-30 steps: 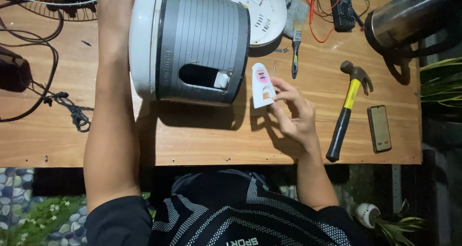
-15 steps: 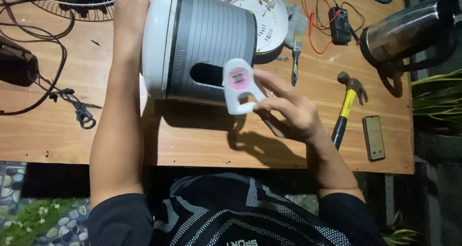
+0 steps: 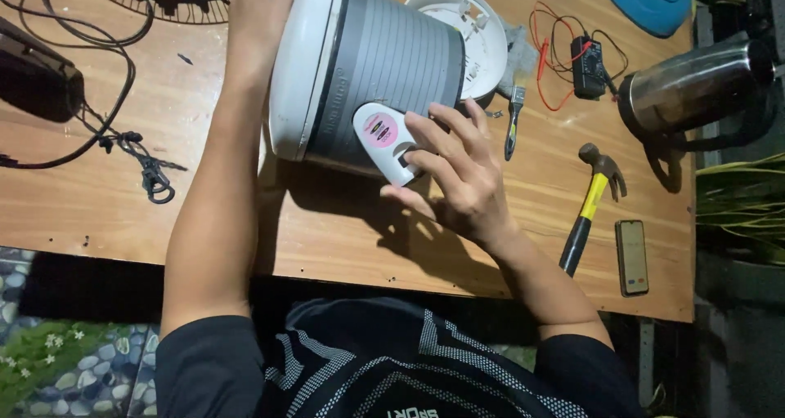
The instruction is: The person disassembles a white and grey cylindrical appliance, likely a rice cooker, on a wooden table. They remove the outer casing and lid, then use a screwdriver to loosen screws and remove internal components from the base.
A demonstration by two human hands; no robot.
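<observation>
A grey and white rice cooker body [image 3: 368, 75] lies on its side on the wooden table [image 3: 98, 214]. My left hand [image 3: 257, 17] grips its white top end at the far side. My right hand [image 3: 454, 169] presses a white control panel cover [image 3: 384, 140] with a pink oval label against the cooker's grey wall, fingers spread over it.
A white round base plate [image 3: 462, 30] lies behind the cooker. A small brush [image 3: 513, 120], a multimeter with red leads [image 3: 587, 62], a yellow-handled hammer [image 3: 590, 205], a phone [image 3: 632, 256] and a steel kettle [image 3: 695, 83] sit to the right. Black cables [image 3: 123, 140] lie left.
My right hand lifted the white cover from the table and brought it onto the opening in the cooker's side. The view shifted closer.
</observation>
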